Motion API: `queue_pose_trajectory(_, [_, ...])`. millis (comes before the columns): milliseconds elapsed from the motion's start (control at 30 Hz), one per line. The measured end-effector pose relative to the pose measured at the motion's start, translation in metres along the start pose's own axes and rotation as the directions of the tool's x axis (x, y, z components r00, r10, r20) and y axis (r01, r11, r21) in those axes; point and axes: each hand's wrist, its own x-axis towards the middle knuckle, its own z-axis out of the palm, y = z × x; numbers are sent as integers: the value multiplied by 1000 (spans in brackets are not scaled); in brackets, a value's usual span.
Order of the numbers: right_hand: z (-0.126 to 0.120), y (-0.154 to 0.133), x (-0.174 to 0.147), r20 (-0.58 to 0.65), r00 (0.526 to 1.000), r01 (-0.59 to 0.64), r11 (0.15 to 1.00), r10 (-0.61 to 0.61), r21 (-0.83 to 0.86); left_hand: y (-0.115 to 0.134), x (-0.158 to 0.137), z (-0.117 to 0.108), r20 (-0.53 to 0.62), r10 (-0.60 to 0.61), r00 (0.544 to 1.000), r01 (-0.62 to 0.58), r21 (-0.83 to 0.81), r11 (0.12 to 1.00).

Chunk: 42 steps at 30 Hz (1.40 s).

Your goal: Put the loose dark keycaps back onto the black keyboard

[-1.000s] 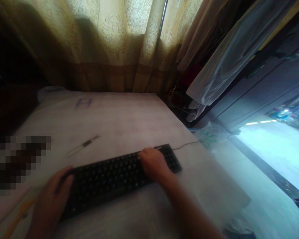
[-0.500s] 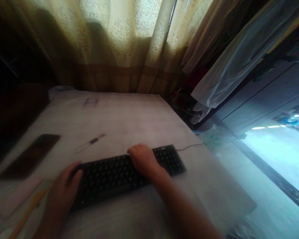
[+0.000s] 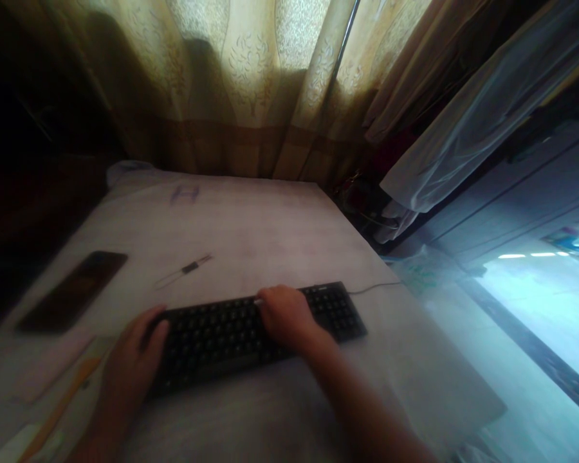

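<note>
A black keyboard point(image 3: 212, 337) lies slightly slanted on the white-covered table, its cable point(image 3: 376, 285) running off to the right. At the keyboard's left end is my left hand point(image 3: 137, 350), closed around the edge, with the thumb near the keys and the other fingers partly hidden. My right hand point(image 3: 287, 315) rests over the upper middle of the keys with its fingers curled together. A small pale bit shows at those fingertips, too blurred to name.
A dark phone point(image 3: 72, 292) lies at the left. Beyond the keyboard is a small dark piece with thin wires point(image 3: 190, 267). An orange stick-like thing point(image 3: 60, 411) and a pinkish strip point(image 3: 53, 370) lie near my left hand. Curtains point(image 3: 251, 77) hang behind the table point(image 3: 270, 225).
The whole view has shifted a little, so the table and everything on it sit slightly further right. Both hands keep nearly the same places on the keyboard.
</note>
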Motion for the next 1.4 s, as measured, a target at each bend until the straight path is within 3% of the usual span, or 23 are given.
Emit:
queue_pose_trajectory(100, [-1, 1, 1, 30, 999, -18, 999, 18, 29, 0, 0, 1, -7, -9, 1000, 8, -17, 1000])
queue_pose_trajectory(400, [5, -6, -2, -50, 992, 114, 993, -115, -26, -1, -1, 2, -26, -35, 999, 33, -71, 997])
queue_pose_trajectory(1133, [19, -71, 30, -35, 939, 342, 938, -341, 48, -4, -2, 2, -33, -75, 997, 71, -114, 991])
queue_pose_trajectory(1400, [6, -48, 20, 20, 966, 257, 964, -259, 67, 0, -3, 0, -35, -50, 998, 47, -77, 996])
